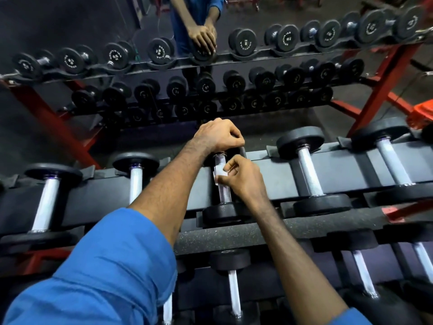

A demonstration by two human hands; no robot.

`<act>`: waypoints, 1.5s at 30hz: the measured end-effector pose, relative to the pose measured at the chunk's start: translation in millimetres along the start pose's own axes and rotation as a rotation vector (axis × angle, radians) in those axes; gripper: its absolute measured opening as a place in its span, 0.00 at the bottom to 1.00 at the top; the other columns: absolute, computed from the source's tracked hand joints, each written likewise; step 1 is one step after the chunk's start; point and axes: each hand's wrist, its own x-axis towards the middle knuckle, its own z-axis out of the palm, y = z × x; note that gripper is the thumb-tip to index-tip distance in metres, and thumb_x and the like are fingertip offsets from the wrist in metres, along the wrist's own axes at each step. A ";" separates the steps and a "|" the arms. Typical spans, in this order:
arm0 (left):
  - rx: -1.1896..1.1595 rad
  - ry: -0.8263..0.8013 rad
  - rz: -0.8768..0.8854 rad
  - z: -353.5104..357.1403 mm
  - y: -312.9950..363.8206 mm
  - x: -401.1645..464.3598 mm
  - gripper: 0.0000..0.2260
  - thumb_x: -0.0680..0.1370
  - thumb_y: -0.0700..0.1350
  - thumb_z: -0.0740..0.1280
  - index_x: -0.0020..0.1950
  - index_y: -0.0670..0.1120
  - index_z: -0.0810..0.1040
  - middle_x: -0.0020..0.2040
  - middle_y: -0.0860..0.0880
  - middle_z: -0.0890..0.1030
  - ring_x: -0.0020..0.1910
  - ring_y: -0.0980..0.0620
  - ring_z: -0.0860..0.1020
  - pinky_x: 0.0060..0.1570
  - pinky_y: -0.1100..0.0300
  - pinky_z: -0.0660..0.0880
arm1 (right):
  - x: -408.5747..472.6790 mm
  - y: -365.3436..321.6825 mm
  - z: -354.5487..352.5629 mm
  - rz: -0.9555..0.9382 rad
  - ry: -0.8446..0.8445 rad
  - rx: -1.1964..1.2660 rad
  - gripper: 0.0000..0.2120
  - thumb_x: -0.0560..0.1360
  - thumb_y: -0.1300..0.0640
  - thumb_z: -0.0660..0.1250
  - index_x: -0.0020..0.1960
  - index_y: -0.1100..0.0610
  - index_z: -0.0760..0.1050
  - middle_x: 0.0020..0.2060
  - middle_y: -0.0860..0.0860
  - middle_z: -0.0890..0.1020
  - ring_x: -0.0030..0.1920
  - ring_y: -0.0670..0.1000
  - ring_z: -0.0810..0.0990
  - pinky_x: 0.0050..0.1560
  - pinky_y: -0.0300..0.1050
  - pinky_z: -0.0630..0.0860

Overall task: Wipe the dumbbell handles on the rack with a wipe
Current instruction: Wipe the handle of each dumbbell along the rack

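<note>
Head view, looking down on the top tier of a dumbbell rack (pixel 269 171). We see the centre dumbbell (pixel 223 184) lying with its handle (pixel 225 195) running near to far across the rack's black rails, its near head (pixel 222 212) in full view and its far head mostly covered. Our left hand (pixel 219 134) lies over that far head with its fingers curled round the top edge, gripping it. Our right hand (pixel 241 178) pinches a small white wipe (pixel 219 175) between thumb and curled fingers and holds it against the far half of the handle, just near the left hand; the two hands lie close but do not touch. The near half of the handle is bare and shows its knurled metal.

Further dumbbells rest on the same tier: one to the left (pixel 136 174), one at the far left (pixel 48 198), one to the right (pixel 309 172) and one at the far right (pixel 391 158). A lower tier (pixel 234 285) shows in the near foreground. Both forearms are bare, with blue sleeves (pixel 105 266) rolled above them. A mirror (pixel 140 95) beyond the rack reflects rows of dumbbells.
</note>
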 end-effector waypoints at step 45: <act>-0.039 0.034 0.039 -0.9 -4.5 -4.6 0.09 0.72 0.59 0.71 0.49 0.63 0.88 0.45 0.57 0.87 0.46 0.53 0.82 0.45 0.60 0.72 | 34.2 8.9 -47.4 -1.493 -0.558 -1.198 0.23 0.84 0.57 0.53 0.78 0.56 0.69 0.74 0.54 0.74 0.78 0.56 0.68 0.79 0.56 0.61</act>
